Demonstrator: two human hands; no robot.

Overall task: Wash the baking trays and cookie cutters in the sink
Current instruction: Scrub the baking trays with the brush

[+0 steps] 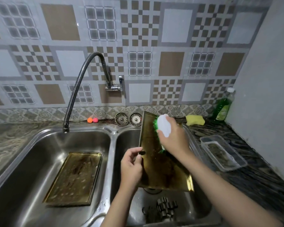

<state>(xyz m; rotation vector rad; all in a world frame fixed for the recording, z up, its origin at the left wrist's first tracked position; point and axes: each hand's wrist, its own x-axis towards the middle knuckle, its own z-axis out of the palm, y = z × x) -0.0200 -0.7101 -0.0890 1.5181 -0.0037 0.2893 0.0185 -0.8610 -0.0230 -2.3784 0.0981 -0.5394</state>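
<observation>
Presently: right hand (171, 136) clenched round a white-backed brush (164, 126), green bristles pressed to the tilted tray (156, 161). Left hand (131, 166) grips that tray's left edge, fingers curled, thumb on the rim. Tray stands slanted in the right basin (195, 208), upper end leaning toward the wall, lower end down near the drain; surface brown and stained.

Second tray (75, 178) lies flat on the floor of the left basin (31, 158), wet, with droplets on it. Dark cutters (166, 207) sit in a heap at the bottom of the right basin, below the tilted tray; shapes too blurred to tell.

Flexible tap (79, 86) arches from the wall, its spout over the left basin. On the desk (252, 174): two strainers (129, 119) behind the basins, two small balls (92, 120) beside them, yellow sponge (195, 120), green bottle (224, 107) in the corner, clear box (223, 152) right of the sink. Patterned tiles on the wall.
</observation>
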